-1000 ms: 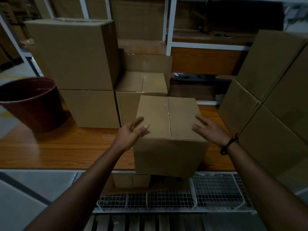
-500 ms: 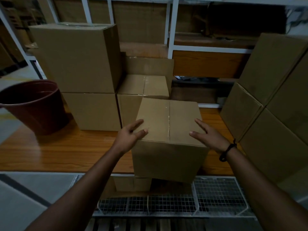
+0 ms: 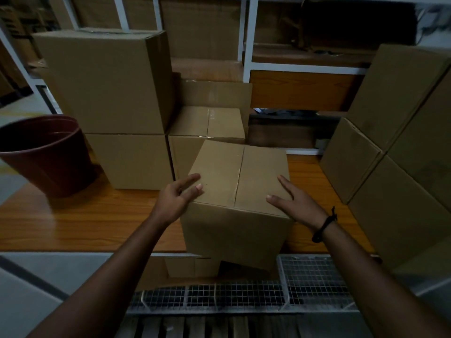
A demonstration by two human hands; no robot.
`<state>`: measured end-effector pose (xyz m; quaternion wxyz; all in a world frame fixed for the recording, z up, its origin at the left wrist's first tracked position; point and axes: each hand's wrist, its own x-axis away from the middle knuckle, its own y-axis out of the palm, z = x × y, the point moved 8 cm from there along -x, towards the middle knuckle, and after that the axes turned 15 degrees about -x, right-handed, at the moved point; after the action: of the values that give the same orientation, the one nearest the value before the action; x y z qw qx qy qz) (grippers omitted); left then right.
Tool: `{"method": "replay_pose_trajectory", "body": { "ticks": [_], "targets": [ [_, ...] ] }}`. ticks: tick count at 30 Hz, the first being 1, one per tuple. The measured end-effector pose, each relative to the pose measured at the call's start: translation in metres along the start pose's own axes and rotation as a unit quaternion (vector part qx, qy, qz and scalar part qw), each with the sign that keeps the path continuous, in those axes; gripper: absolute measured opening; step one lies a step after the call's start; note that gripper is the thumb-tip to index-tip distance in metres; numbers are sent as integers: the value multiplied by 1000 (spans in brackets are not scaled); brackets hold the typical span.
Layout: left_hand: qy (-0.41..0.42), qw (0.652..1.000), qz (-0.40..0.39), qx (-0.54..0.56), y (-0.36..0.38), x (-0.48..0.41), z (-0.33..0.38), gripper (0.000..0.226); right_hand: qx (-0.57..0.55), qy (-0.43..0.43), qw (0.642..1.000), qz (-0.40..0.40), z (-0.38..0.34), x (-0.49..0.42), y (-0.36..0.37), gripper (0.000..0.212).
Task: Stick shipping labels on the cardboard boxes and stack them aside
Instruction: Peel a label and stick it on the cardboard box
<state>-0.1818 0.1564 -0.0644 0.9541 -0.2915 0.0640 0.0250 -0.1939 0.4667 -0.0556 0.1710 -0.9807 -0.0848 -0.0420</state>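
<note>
A wooden table [image 3: 73, 223] fronts white shelving [image 3: 247, 45]. Far left sits a red bucket [image 3: 46, 157], then stacked boxes [image 3: 105, 93]. The left hand [image 3: 174, 201], fingers straight, presses the left side of the box [image 3: 234, 228] overhanging the near edge. The right hand [image 3: 296, 203], fingers straight, rests on its top right. More boxes [image 3: 402, 167] stand right.

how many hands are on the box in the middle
2. The left hand touches the left top edge of the brown cardboard box; the right hand lies flat on its top right. No others visible.
</note>
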Motion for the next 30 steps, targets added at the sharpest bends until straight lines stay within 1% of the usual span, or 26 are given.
{"method": "replay_pose_trajectory", "body": {
  "ticks": [3, 5, 7, 9, 11, 13, 15, 18, 20, 21, 22, 24, 26, 28, 30],
  "targets": [
    [66, 993, 69, -68, -12, 11, 1, 70, -69, -12, 998, -7, 1, 7, 1, 84],
    [155, 974, 100, -132, -16, 22, 0, 75, -93, -70, 993, 4, -1, 18, 0, 82],
    [240, 945, 106, -195, -11, 33, -4, 81, -53, -140, 988, 26, 1, 35, 0, 78],
    [288, 918, 99, -255, -2, 42, -9, 84, 28, -183, 982, 31, 9, 51, 8, 82],
    [296, 908, 84, -285, 9, 45, -16, 81, 111, -222, 968, 50, 18, 59, 16, 80],
    [283, 910, 74, -295, 15, 44, -22, 75, 126, -246, 956, 98, 22, 59, 16, 68],
    [263, 915, 72, -297, 17, 42, -24, 70, 122, -243, 955, 115, 24, 54, 14, 63],
    [254, 912, 76, -315, 19, 41, -22, 66, 133, -233, 957, 109, 26, 48, 11, 66],
    [255, 910, 66, -321, 23, 45, -20, 65, 142, -255, 950, 115, 23, 51, 11, 70],
    [265, 908, 65, -319, 26, 48, -20, 68, 145, -285, 940, 117, 21, 56, 13, 75],
    [278, 904, 67, -317, 28, 50, -22, 77, 150, -317, 929, 115, 20, 62, 17, 83],
    [288, 902, 64, -315, 32, 55, -29, 101, 176, -355, 911, 112, 28, 70, 27, 92],
    [268, 909, 48, -316, 35, 55, -40, 114, 214, -358, 902, 110, 45, 72, 36, 88],
    [254, 911, 27, -323, 39, 53, -47, 118, 241, -340, 903, 105, 56, 68, 44, 82],
    [256, 913, 18, -316, 42, 52, -42, 120, 232, -327, 909, 117, 54, 66, 46, 77]
  ]
}}
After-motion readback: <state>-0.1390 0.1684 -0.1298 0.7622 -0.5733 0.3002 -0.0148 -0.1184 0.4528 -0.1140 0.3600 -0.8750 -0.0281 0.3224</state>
